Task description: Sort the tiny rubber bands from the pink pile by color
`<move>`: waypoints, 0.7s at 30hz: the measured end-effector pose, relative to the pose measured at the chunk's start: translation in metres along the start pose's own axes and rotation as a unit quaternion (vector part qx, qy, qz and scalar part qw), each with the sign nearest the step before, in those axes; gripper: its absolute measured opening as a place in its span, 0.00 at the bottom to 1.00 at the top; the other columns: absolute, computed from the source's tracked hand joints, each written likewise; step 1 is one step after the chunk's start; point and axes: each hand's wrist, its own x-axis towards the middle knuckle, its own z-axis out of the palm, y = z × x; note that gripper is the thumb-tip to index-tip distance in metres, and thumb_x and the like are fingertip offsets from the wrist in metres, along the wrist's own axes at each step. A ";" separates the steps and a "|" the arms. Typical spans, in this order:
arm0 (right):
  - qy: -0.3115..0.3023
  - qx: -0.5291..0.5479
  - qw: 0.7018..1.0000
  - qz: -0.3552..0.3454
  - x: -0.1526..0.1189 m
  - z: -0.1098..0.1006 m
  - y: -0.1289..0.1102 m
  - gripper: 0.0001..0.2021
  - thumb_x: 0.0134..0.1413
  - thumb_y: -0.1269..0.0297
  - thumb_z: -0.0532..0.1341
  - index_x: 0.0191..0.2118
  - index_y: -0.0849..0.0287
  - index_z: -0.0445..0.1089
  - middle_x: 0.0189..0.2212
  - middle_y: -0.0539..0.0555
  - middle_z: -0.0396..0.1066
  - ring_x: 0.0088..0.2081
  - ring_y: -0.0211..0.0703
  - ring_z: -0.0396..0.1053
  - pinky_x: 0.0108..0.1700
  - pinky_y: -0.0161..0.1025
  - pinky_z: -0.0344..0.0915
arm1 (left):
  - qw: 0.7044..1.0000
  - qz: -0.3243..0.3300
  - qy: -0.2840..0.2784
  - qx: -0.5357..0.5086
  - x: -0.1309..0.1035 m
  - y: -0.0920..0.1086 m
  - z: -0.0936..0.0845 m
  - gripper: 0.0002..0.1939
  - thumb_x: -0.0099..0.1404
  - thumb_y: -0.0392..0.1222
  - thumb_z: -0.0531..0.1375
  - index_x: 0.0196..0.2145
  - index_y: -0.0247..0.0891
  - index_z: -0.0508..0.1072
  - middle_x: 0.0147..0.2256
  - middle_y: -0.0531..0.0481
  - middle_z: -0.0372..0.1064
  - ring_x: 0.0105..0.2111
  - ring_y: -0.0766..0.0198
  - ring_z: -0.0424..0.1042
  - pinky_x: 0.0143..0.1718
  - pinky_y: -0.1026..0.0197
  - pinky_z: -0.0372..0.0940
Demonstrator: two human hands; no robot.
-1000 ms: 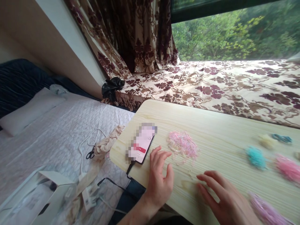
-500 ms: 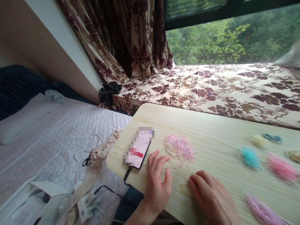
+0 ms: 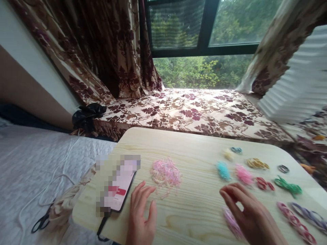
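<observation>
Only 1 view is given, from a camera worn on the person's head. It looks forward and down across a pale wooden table (image 3: 194,146) towards the window (image 3: 204,27) at the far side. Both hands sit close at the near edge, left hand (image 3: 141,217) and right hand (image 3: 251,217), partly cut off by the frame. No 2nd view shares the scene.

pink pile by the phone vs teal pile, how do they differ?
The pink pile is larger and spread loose and flat; the teal pile is a small tight clump. The pink pile is pale, with clear and yellowish bands mixed in; the teal pile is one colour. The pink pile lies beside the phone, by the left hand; the teal pile lies nearer the right hand. Both are tiny bands on the table.
</observation>
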 end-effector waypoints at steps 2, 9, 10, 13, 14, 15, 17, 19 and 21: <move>0.018 -0.053 0.997 0.053 0.010 -0.019 0.029 0.19 0.63 0.49 0.51 0.31 0.53 0.72 0.31 0.52 0.73 0.30 0.40 0.73 0.32 0.35 0.68 | 1.000 0.010 0.002 0.006 -0.002 -0.005 0.002 0.16 0.67 0.33 0.54 0.51 0.43 0.70 0.47 0.45 0.73 0.55 0.52 0.68 0.49 0.49 0.71; -0.043 -0.132 0.984 0.112 0.068 -0.041 0.096 0.16 0.61 0.55 0.54 0.31 0.56 0.73 0.32 0.54 0.74 0.32 0.41 0.73 0.35 0.39 0.68 | 0.998 0.056 0.000 0.023 -0.007 -0.021 0.005 0.18 0.66 0.33 0.56 0.53 0.43 0.69 0.48 0.46 0.74 0.55 0.53 0.69 0.48 0.52 0.72; -0.062 -0.141 0.982 0.111 0.077 -0.038 0.100 0.14 0.62 0.57 0.55 0.32 0.57 0.73 0.33 0.53 0.74 0.33 0.40 0.72 0.36 0.39 0.68 | 0.998 0.061 0.002 0.025 -0.007 -0.023 0.005 0.18 0.66 0.33 0.56 0.53 0.43 0.70 0.48 0.46 0.74 0.55 0.53 0.69 0.48 0.52 0.72; -0.121 -0.168 0.972 0.107 0.095 -0.026 0.109 0.11 0.64 0.57 0.58 0.41 0.59 0.72 0.39 0.52 0.73 0.37 0.38 0.72 0.41 0.41 0.70 | 0.997 0.073 0.010 0.029 -0.008 -0.024 0.006 0.17 0.65 0.34 0.56 0.52 0.43 0.70 0.47 0.47 0.74 0.54 0.53 0.69 0.48 0.53 0.71; -0.138 -0.177 0.969 0.107 0.098 -0.022 0.111 0.12 0.63 0.57 0.59 0.44 0.59 0.71 0.42 0.53 0.73 0.39 0.38 0.71 0.42 0.43 0.70 | 0.997 0.072 0.015 0.027 -0.008 -0.023 0.007 0.17 0.66 0.34 0.56 0.52 0.43 0.70 0.47 0.47 0.74 0.54 0.54 0.69 0.48 0.53 0.71; -0.152 -0.186 0.965 0.107 0.100 -0.019 0.113 0.13 0.63 0.56 0.59 0.47 0.58 0.70 0.45 0.53 0.72 0.41 0.39 0.71 0.43 0.44 0.71 | 0.997 0.064 0.022 0.022 -0.007 -0.021 0.008 0.16 0.66 0.34 0.56 0.51 0.43 0.70 0.47 0.47 0.74 0.54 0.54 0.69 0.48 0.53 0.70; -0.170 -0.202 0.958 0.110 0.101 -0.015 0.116 0.15 0.63 0.56 0.59 0.51 0.57 0.69 0.48 0.55 0.71 0.44 0.41 0.71 0.45 0.45 0.71 | 0.999 0.033 0.039 0.004 -0.007 -0.015 0.010 0.15 0.67 0.35 0.54 0.50 0.43 0.71 0.47 0.47 0.74 0.55 0.53 0.69 0.49 0.52 0.69; -0.176 -0.216 0.953 0.115 0.100 -0.012 0.118 0.16 0.63 0.56 0.59 0.52 0.57 0.68 0.49 0.55 0.70 0.45 0.42 0.71 0.46 0.46 0.71 | 0.999 0.002 0.051 -0.017 -0.007 -0.010 0.013 0.14 0.67 0.35 0.53 0.49 0.44 0.71 0.46 0.47 0.74 0.55 0.52 0.68 0.50 0.50 0.68; -0.176 -0.228 0.950 0.120 0.099 -0.011 0.118 0.16 0.63 0.56 0.59 0.52 0.57 0.68 0.49 0.55 0.70 0.45 0.42 0.71 0.46 0.46 0.70 | 0.998 -0.011 0.050 -0.027 -0.007 -0.007 0.013 0.14 0.68 0.36 0.53 0.49 0.44 0.71 0.46 0.47 0.74 0.55 0.52 0.67 0.51 0.49 0.67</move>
